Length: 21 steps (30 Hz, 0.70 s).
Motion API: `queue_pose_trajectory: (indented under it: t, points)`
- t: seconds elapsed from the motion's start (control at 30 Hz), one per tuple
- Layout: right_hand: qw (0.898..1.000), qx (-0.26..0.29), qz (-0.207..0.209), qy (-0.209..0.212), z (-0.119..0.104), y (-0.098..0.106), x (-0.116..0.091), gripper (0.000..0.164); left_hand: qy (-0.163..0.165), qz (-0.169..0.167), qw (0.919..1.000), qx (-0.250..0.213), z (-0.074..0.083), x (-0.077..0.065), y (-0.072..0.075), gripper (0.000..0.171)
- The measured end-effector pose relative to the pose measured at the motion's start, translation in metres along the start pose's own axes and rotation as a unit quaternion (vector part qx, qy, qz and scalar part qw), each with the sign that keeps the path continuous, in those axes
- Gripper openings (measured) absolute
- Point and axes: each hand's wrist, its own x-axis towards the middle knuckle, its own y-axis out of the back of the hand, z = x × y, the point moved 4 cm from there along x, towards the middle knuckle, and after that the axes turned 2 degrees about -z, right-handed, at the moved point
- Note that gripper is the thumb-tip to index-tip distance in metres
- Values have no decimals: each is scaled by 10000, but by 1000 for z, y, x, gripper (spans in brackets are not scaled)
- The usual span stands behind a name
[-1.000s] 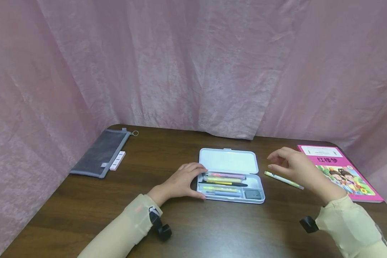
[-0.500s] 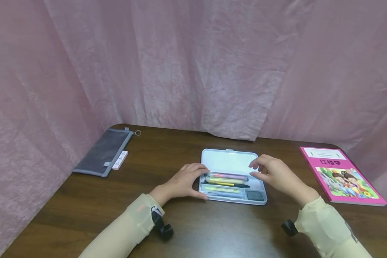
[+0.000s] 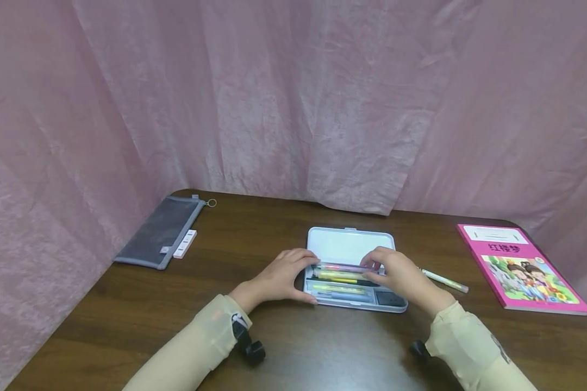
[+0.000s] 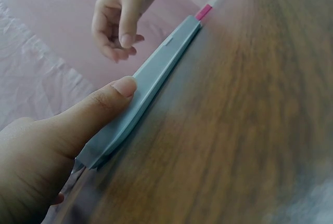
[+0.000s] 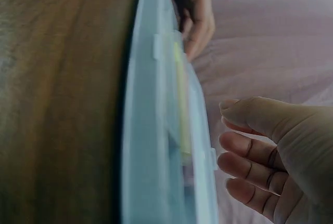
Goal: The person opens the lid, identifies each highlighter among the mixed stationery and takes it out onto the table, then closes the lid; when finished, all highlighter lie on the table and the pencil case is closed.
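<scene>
A pale blue pencil case (image 3: 350, 245) lies with its lid back on the table, holding several pens (image 3: 339, 275) and a dark grey eraser (image 3: 390, 298). My left hand (image 3: 279, 277) grips the case's left end, its thumb (image 4: 106, 102) against the front wall. Over the right part of the case hovers my right hand (image 3: 396, 274), fingers loosely bent. The right wrist view has its fingertips (image 5: 237, 143) apart from the case, with nothing between them. Right of that hand, a white and yellow-green pen (image 3: 445, 280) lies on the table, one end hidden behind the wrist.
A grey mesh zip pouch (image 3: 158, 233) lies at the far left, with a small white box (image 3: 185, 244) beside it. On the right is a pink picture-covered book (image 3: 523, 271). A pink curtain (image 3: 293, 108) hangs behind the brown table (image 3: 254, 217).
My right hand has moved left and down, from above the loose pen to over the open case. The left hand keeps its hold on the case's end. The head view has shifted slightly.
</scene>
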Motion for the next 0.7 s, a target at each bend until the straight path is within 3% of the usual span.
queue_pose_trajectory:
  t: [0.3,0.7]
  points:
    - [9999,-95,-91,-113,-3,-18,2,12,2,-25,10000,-52,-1,0,-1,86]
    - [9950,-989,110,40,-6,-28,4,11,-15,-19,10000,-50,-1,0,-1,85]
